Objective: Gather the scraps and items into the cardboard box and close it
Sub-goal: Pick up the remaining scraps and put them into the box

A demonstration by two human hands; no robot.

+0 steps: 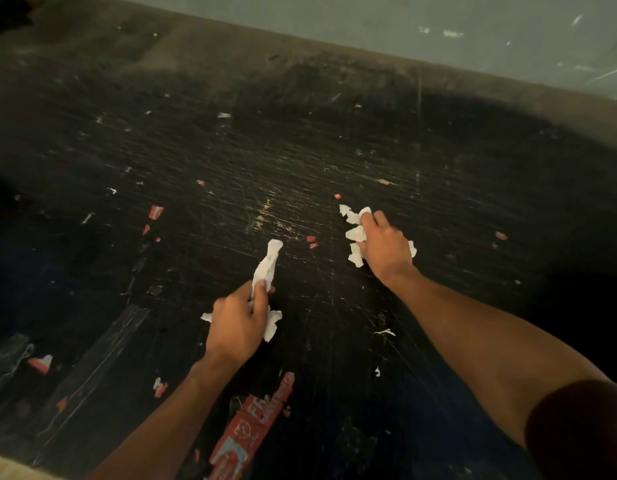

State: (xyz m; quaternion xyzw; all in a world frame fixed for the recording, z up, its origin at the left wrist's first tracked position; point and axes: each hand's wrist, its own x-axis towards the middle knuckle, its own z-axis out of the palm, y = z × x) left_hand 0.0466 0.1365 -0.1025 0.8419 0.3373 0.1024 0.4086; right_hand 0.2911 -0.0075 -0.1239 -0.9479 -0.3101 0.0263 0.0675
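Left hand point(239, 329) and right hand point(383, 242) each clench white paper scraps point(268, 268) over the scratched black table point(230, 150); fingertips hidden. Cardboard box not identifiable; red label point(251, 434) partly cut off.

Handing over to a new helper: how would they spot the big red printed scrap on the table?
Start at the black scratched table and look to its near edge, below the left hand. The red printed strip lies there, far longer than the other red bits and alone in bearing white lettering.
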